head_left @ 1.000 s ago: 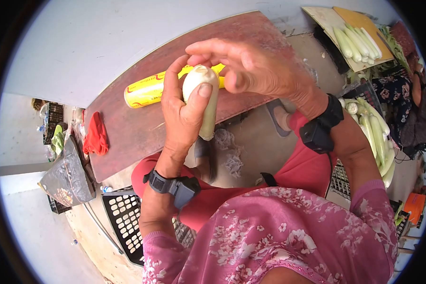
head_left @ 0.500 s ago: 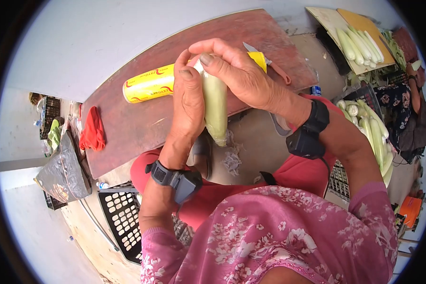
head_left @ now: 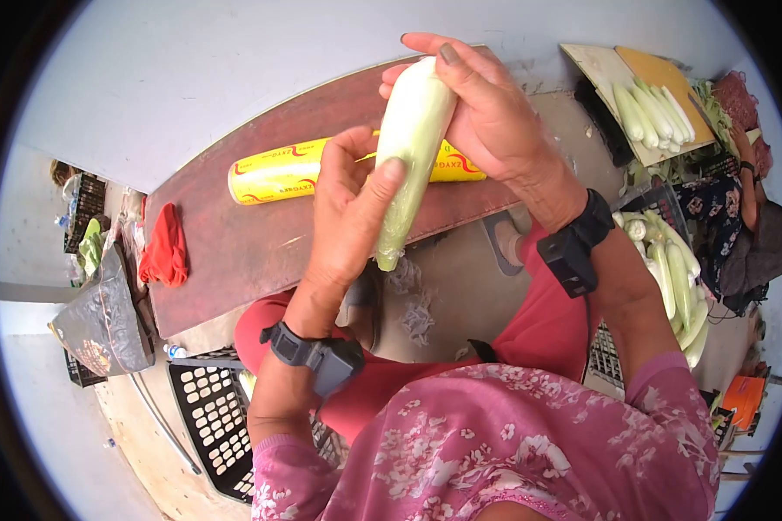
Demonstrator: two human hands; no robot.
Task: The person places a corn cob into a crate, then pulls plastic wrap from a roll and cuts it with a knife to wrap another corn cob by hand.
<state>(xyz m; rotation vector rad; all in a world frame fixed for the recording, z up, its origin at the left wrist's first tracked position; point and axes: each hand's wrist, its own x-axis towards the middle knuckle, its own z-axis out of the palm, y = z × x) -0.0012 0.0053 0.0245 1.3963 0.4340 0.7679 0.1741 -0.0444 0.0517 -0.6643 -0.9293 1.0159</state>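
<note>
A pale green ear of corn in its husk [head_left: 415,130], covered with clear plastic film, is tilted in front of me above the table. My left hand [head_left: 354,195] grips its lower half, with the thumb across the front. At its thick upper end, my right hand [head_left: 495,113] holds it between the thumb and partly stretched fingers. Behind the corn lies a yellow roll of cling film [head_left: 278,172] on the reddish table [head_left: 226,243]; the roll's middle is partly hidden by my left hand and the corn.
A red cloth [head_left: 165,247] lies at the table's left end. More ears rest on a board [head_left: 582,65] at the upper right, with a heap of corn [head_left: 669,260] below. A black crate [head_left: 208,417] stands at my left. Another person's arm [head_left: 745,161] shows at far right.
The corn has risen and tilted, its top leaning right. My right hand has moved up and right, uncovering the top end. The knife seen behind my right hand is now hidden.
</note>
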